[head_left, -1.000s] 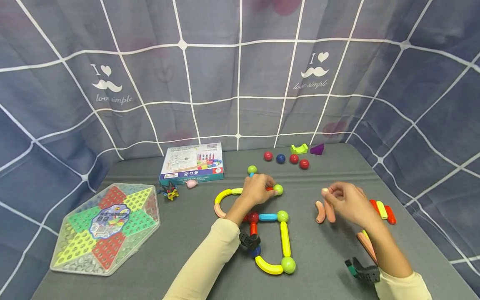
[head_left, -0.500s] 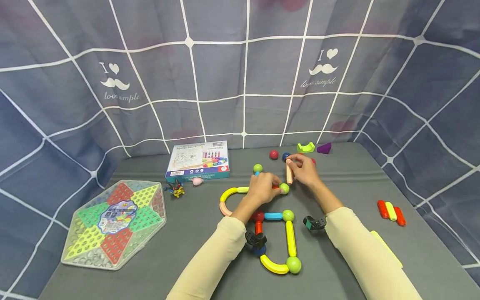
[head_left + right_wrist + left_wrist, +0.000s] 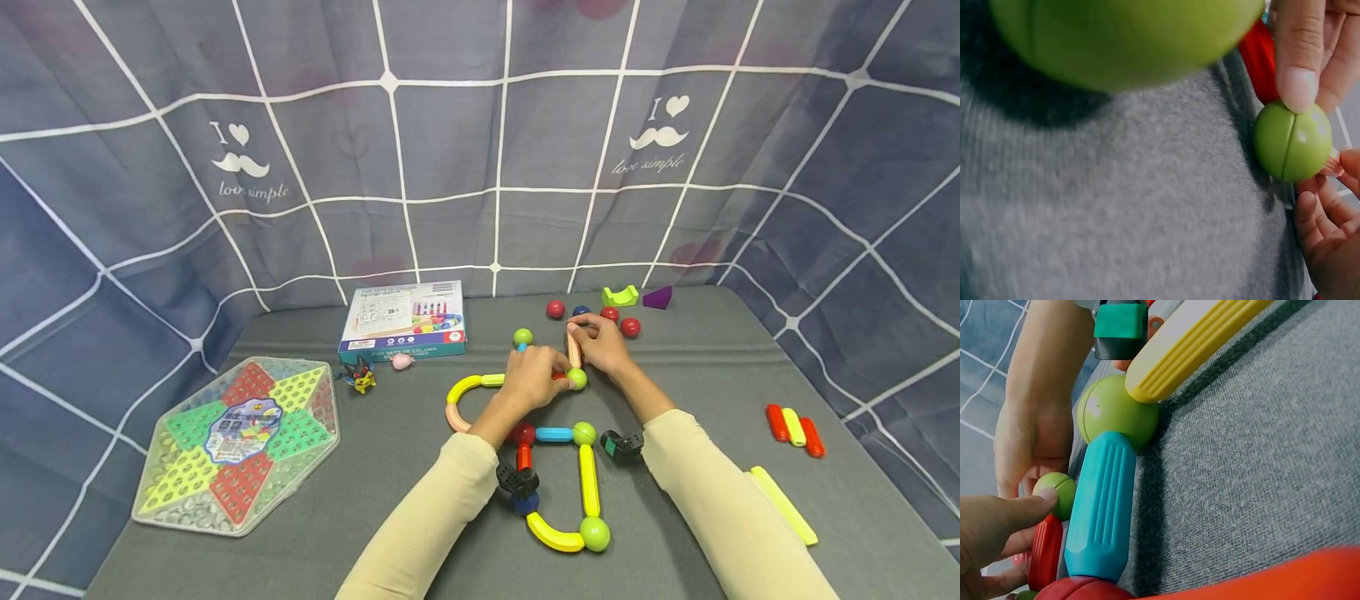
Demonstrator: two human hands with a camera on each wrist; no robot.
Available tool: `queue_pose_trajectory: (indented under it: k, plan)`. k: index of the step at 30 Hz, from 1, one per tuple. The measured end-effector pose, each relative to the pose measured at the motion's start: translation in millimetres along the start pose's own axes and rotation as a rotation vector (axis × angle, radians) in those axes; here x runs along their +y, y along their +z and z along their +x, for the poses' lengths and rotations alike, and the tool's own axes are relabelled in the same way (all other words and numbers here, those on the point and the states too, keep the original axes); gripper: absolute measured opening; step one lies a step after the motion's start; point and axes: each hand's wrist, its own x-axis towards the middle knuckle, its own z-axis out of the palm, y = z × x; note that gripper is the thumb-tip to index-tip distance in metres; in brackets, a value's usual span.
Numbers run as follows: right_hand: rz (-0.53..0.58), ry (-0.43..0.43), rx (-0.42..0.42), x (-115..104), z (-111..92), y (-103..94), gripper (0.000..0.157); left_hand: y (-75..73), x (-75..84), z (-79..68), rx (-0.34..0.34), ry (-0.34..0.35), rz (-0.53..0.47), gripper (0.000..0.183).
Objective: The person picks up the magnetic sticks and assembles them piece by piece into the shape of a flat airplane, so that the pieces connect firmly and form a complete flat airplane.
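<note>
My left hand [image 3: 534, 375] pinches a small green ball [image 3: 576, 378], thumb pressed on it, with a red rod [image 3: 1045, 553] joined to the ball under the fingers. In my right hand [image 3: 602, 342], thumb and fingertips hold a salmon-pink rod [image 3: 573, 346]. Its near end meets the far side of the ball. In the right wrist view, the right-hand fingers lie just past the ball, and little of the rod shows. Closer to me lies a joined frame of rods and balls, including a blue rod [image 3: 553, 434] and a yellow rod [image 3: 589, 479].
Loose red balls [image 3: 631, 327], a green arch block [image 3: 620, 296] and a purple wedge [image 3: 657, 297] lie at the back. Rods [image 3: 792, 426] lie at right, with a longer yellow-green one [image 3: 783, 506] nearer. A box [image 3: 402, 320] and a Chinese checkers board [image 3: 238, 442] stand left.
My right hand has moved from the salmon pieces at right over to the green ball, bringing a salmon-pink rod whose end now meets the ball. My left hand has kept its grip.
</note>
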Motion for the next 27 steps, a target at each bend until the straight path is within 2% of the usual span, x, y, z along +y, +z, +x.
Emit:
queue_pose_trajectory:
  k: [5, 10, 13, 17, 21, 24, 27]
  plan:
    - [0.000, 0.034, -0.069, 1, -1, -3.9, 0.035, -3.2, -1.4, -0.1, -0.013, 0.029, -0.029, 0.028]
    - [-0.028, 0.043, -0.105, -1, -5, -7.7, 0.038, -14.7, -9.5, 2.9, -0.005, 0.022, -0.053, 0.030]
    - [-0.065, 0.018, -0.108, 0, -7, -8.0, 0.037, -23.1, -21.2, 9.3, 0.035, -0.023, -0.040, 0.028]
    - [-0.117, -0.056, -0.111, 2, -9, -5.8, 0.034, -29.5, -42.1, 17.2, 0.065, -0.132, -0.043, 0.031]
    - [-0.189, -0.075, -0.115, 0, -9, -3.6, 0.033, -31.3, -58.0, 20.3, 0.000, -0.205, -0.067, 0.044]
    - [-0.261, -0.045, -0.113, -1, -7, -3.2, 0.034, -30.1, -62.7, 22.3, -0.071, -0.182, -0.085, 0.051]
    - [-0.308, -0.023, -0.104, -3, -5, -3.1, 0.034, -27.4, -63.4, 25.3, -0.112, -0.152, -0.077, 0.052]
